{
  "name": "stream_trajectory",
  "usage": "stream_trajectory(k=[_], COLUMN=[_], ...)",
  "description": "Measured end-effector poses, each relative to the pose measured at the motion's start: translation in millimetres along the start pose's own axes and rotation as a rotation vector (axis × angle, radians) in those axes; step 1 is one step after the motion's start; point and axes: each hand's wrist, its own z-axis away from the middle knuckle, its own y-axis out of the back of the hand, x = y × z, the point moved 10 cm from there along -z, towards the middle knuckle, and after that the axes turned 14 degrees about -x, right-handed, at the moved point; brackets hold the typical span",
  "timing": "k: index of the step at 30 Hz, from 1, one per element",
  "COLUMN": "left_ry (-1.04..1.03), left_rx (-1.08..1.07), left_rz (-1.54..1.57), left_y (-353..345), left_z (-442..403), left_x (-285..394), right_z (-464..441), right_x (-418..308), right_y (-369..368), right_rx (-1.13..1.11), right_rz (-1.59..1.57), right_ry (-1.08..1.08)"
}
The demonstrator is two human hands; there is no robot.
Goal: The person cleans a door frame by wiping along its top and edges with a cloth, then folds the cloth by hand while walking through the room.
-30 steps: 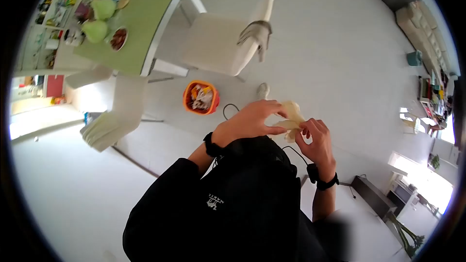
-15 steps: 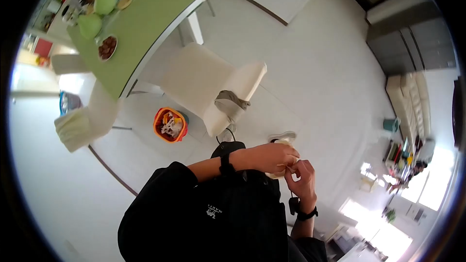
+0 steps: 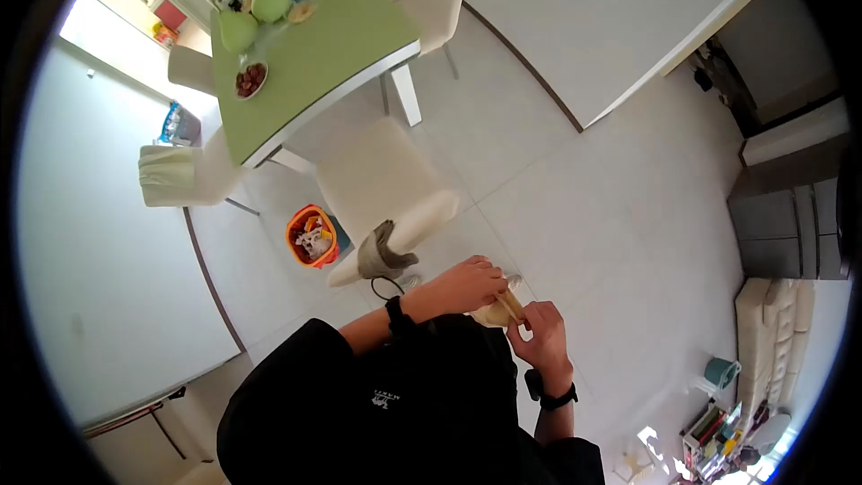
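Note:
In front of my black shirt, both hands hold a beige, soft-looking piece (image 3: pixel 492 314) with a folded tan edge; its kind is unclear. My left hand (image 3: pixel 474 282) reaches in from the left, its fingers closed on the upper end of that edge. Lower and to the right, my right hand (image 3: pixel 542 332) pinches the other end between thumb and fingers. A black band circles each wrist. Part of the beige piece is hidden behind my left hand and shirt.
A cream chair (image 3: pixel 386 166) with a grey-brown cloth (image 3: pixel 386 253) on its back stands ahead. Beside it is an orange-rimmed bin (image 3: pixel 292 235) of rubbish. Beyond stands a green table (image 3: pixel 337 54) with a bowl of brown items (image 3: pixel 251 81). A cream sofa (image 3: pixel 763 332) is far right.
My hands have moved slightly apart, and the folded tan edge now shows between them. The view has turned, so the table and chair sit further right and the sofa lower.

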Motion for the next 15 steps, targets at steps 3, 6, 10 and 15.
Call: stream_trajectory(k=[3, 6, 10, 15], left_ry=[0.007, 0.007, 0.032, 0.182], left_rx=[-0.013, 0.017, 0.106, 0.191], left_rz=[0.024, 0.035, 0.085, 0.321], left_y=[5, 18, 58, 102], left_z=[-55, -104, -147, -175], left_x=[19, 33, 49, 27], right_z=[18, 27, 23, -45], right_x=[51, 105, 163, 186], right_y=[45, 83, 109, 142], right_rx=[0.074, 0.182, 0.263, 0.225], right_rz=[-0.021, -0.042, -0.203, -0.481], right_ry=[0.045, -0.005, -0.048, -0.008])
